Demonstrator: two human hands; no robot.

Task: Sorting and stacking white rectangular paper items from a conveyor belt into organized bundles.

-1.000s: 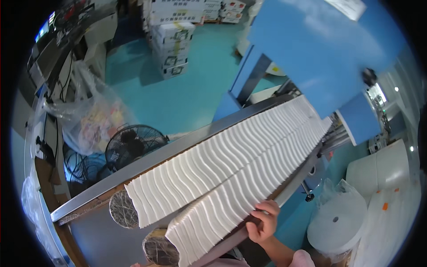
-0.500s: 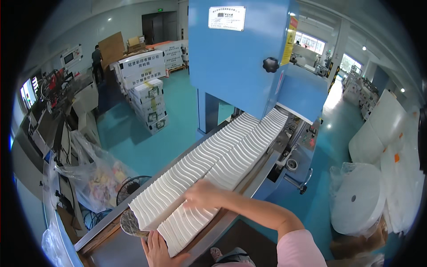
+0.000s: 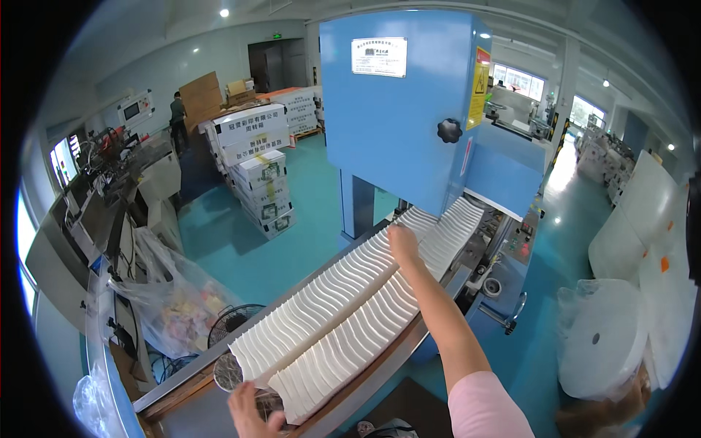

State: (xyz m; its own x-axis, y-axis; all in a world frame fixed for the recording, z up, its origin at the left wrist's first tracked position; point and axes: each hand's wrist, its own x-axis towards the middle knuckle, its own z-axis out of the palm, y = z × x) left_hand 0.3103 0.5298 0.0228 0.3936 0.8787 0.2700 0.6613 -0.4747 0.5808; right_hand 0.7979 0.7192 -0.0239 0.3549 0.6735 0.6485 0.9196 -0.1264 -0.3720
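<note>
Two long side-by-side rows of white, wavy-edged stacked pieces, a left row (image 3: 314,303) and a right row (image 3: 350,332), slope up toward a blue machine (image 3: 398,109). What they are made of I cannot tell. My right hand (image 3: 403,247) reaches far along the rows, over the left row near the seam. Its fingers look curled in, and anything inside them is hidden. At the near end, my left hand (image 3: 250,412) is open, fingers apart, close to the end of the right row. Beside it a grey, mottled round piece (image 3: 228,372) shows at the left row's end.
The rows lie on a long metal-edged feed table (image 3: 182,420). A black knob (image 3: 449,131) sticks out of the machine. Left are a fan (image 3: 232,325) and a clear plastic bag (image 3: 182,306); cartons (image 3: 259,186) stand behind. Wrapped white rolls (image 3: 602,339) stand at right. Another person (image 3: 178,120) is far back.
My right hand has moved forward along the rows toward the machine. My left hand has drawn back slightly from the near end. The whole view has shifted a little.
</note>
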